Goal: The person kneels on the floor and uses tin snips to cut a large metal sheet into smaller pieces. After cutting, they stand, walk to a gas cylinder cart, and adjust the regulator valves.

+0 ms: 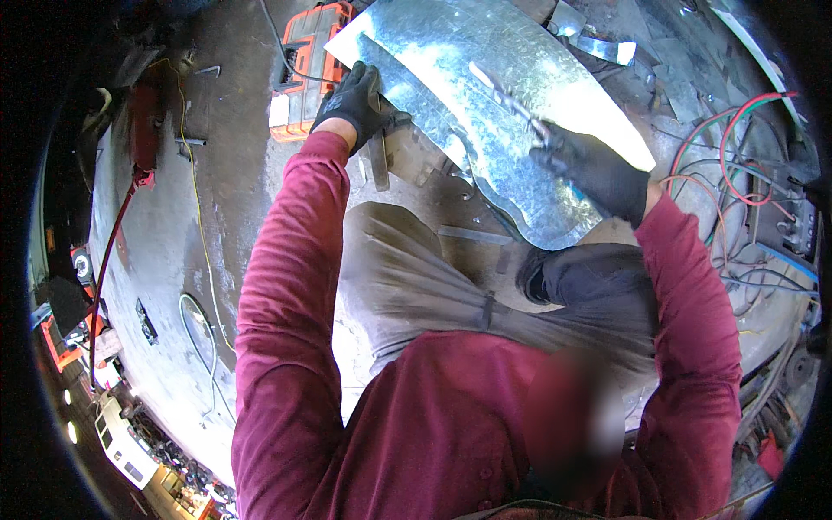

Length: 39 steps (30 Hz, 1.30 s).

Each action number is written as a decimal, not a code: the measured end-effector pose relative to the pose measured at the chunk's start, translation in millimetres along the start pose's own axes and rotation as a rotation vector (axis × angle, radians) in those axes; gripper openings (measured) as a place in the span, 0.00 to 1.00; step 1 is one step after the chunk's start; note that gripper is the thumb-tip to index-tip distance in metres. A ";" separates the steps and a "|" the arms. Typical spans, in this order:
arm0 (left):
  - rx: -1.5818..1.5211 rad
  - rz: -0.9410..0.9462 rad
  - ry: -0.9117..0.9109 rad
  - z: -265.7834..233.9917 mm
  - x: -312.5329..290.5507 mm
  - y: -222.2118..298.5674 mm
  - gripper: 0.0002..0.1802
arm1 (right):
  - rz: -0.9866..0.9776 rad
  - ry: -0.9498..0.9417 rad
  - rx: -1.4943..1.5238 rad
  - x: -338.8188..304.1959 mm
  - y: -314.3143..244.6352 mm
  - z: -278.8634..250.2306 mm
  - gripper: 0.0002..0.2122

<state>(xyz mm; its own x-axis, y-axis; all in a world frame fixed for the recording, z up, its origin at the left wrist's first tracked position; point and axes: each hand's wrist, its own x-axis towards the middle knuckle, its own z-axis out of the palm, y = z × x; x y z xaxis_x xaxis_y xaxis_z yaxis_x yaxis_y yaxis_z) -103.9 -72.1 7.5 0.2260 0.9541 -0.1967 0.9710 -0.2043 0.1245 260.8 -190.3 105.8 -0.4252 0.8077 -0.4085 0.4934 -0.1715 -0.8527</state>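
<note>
A large curved, shiny piece of sheet metal lies in front of my bent legs, with a wavy near edge and strong glare on it. My left hand, in a black glove, rests at its left edge; the fingers are stretched out and the thumb is apart. Over the right part of the sheet, my black-gloved right hand is closed around a long, slim metal tool. The tool points up and to the left across the sheet; its exact kind is unclear, and the palm covers its near end.
An orange-edged organizer case stands beyond my left hand. Metal offcuts lie at the upper right. Red, green and blue hoses coil at the right. A yellow cord runs along the floor at left.
</note>
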 end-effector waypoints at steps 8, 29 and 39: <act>-0.017 -0.058 -0.011 8.1 -1.5 1.7 0.68 | 0.404 -0.395 0.497 -23.8 22.4 21.9 0.19; -0.242 0.045 -0.032 14.2 8.3 -11.5 0.63 | 0.443 -0.514 0.665 14.2 50.3 29.6 0.19; -0.454 -0.297 0.436 27.1 24.6 -18.8 0.32 | 0.271 -0.370 0.408 10.4 55.7 61.1 0.15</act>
<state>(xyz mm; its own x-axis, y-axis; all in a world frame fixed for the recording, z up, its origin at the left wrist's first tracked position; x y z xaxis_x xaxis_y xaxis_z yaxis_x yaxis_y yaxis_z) -114.5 -50.7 -26.1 -0.1887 0.9757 0.1110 0.8362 0.1004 0.5392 237.5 -225.9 34.2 -0.5970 0.4679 -0.6517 0.3218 -0.6044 -0.7288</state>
